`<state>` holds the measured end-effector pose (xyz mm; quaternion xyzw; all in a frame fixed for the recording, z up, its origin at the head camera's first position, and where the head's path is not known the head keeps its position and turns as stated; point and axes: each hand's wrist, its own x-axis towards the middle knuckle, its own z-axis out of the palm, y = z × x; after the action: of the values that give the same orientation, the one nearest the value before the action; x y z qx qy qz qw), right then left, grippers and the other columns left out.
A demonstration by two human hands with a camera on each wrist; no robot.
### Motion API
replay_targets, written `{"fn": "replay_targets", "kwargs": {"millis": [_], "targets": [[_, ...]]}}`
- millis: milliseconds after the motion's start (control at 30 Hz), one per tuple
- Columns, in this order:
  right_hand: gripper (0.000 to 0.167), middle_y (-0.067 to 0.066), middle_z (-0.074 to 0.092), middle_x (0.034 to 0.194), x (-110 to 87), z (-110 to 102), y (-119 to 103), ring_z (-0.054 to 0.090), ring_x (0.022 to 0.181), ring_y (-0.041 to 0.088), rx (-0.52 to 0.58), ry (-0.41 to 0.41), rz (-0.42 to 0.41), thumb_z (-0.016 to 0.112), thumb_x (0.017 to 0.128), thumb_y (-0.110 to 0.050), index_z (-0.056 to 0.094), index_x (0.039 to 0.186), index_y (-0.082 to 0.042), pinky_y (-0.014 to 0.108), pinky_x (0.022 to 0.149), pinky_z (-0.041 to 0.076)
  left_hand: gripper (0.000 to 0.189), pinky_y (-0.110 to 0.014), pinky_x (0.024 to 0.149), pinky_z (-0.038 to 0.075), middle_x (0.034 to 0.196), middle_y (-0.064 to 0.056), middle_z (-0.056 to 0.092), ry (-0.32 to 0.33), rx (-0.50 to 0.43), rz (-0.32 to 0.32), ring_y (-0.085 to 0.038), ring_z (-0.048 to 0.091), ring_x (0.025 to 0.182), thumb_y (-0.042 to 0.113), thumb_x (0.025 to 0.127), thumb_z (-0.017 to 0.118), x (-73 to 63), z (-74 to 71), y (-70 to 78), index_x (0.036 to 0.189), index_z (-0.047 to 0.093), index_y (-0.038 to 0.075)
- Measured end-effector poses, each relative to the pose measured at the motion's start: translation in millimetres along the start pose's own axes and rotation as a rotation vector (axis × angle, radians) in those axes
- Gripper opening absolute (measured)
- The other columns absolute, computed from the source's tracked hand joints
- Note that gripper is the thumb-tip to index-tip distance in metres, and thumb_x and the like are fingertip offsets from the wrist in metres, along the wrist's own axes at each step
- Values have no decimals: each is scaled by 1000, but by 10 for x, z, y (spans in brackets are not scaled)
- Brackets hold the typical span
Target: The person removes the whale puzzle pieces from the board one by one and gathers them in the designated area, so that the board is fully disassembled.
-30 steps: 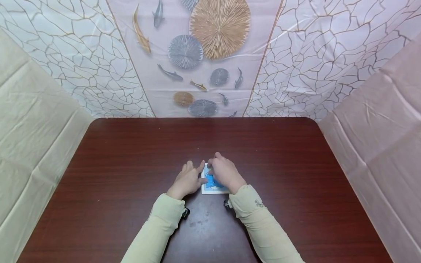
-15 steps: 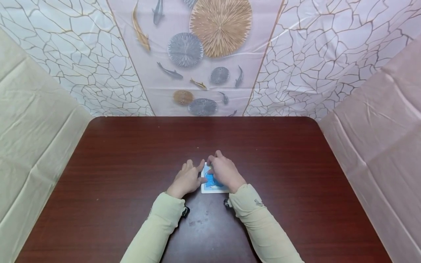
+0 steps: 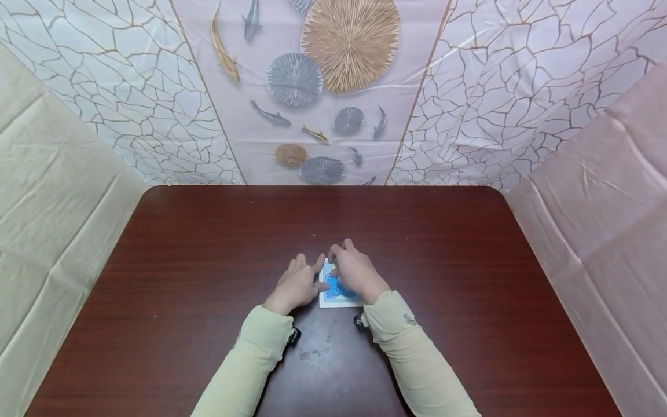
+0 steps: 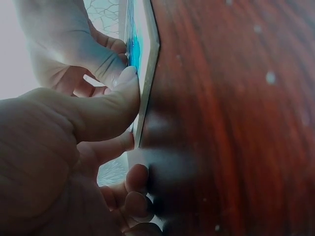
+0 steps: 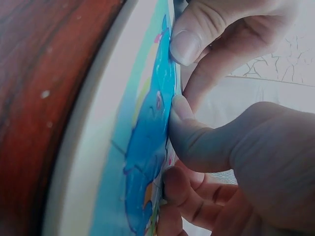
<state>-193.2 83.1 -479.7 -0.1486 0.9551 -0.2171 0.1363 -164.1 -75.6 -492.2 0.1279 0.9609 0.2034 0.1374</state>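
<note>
The left hand [image 3: 294, 286] is bracing the left edge of a white-bordered jigsaw board [image 3: 339, 300], thumb and forefinger apart. The tabletop [image 3: 219, 249] is extending on all sides of it. The right hand [image 3: 358, 273] is touching the picture, fingers bent; a pinch cannot be confirmed. The right sleeve [image 3: 388, 330] is bearing illegible lettering [image 3: 410, 319].

thin flat picture board [image 3: 337, 295], plain white border, bright blue cartoon figure on pale blue, few thin dark lines running across it, lying flat just below centre of the head view, right side mostly covered, lower left corner showing
</note>
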Motion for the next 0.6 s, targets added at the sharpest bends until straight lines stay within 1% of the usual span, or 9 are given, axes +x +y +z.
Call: {"fn": "replay_targets", "kwargs": {"millis": [167, 333, 433, 600], "targets": [[27, 3, 42, 104, -3, -8, 0, 54, 71, 18, 3, 1, -3, 72, 85, -3, 59, 106, -16, 32, 69, 47, 70, -33, 63, 37, 102, -13, 41, 1, 0, -3, -25, 37, 83, 38, 92, 66, -3, 2, -3, 151, 35, 18], [28, 4, 42, 106, -13, -36, -16, 55, 74, 18, 23, -48, 16, 70, 86, -2, 57, 107, -16, 33, 71, 47, 71, -33, 62, 36, 104, -13, 41, -20, -19, -11, -24, 36, 83, 39, 92, 66, -16, -1, 6, 152, 33, 18], [30, 4, 42, 106, -18, -52, -23, 54, 75, 18, 4, -66, 16, 69, 86, 0, 55, 107, -17, 33, 71, 46, 70, -33, 62, 35, 104, -13, 41, -23, -19, -9, -24, 36, 82, 39, 93, 65, -16, 1, 10, 152, 33, 18], [28, 6, 43, 105, -1, -69, -40, 53, 74, 19, -33, -72, -3, 69, 87, -2, 54, 107, -16, 34, 70, 46, 70, -34, 64, 36, 105, -15, 41, -13, -14, -7, -25, 37, 83, 38, 92, 66, -12, -8, 6, 151, 35, 18]]}}
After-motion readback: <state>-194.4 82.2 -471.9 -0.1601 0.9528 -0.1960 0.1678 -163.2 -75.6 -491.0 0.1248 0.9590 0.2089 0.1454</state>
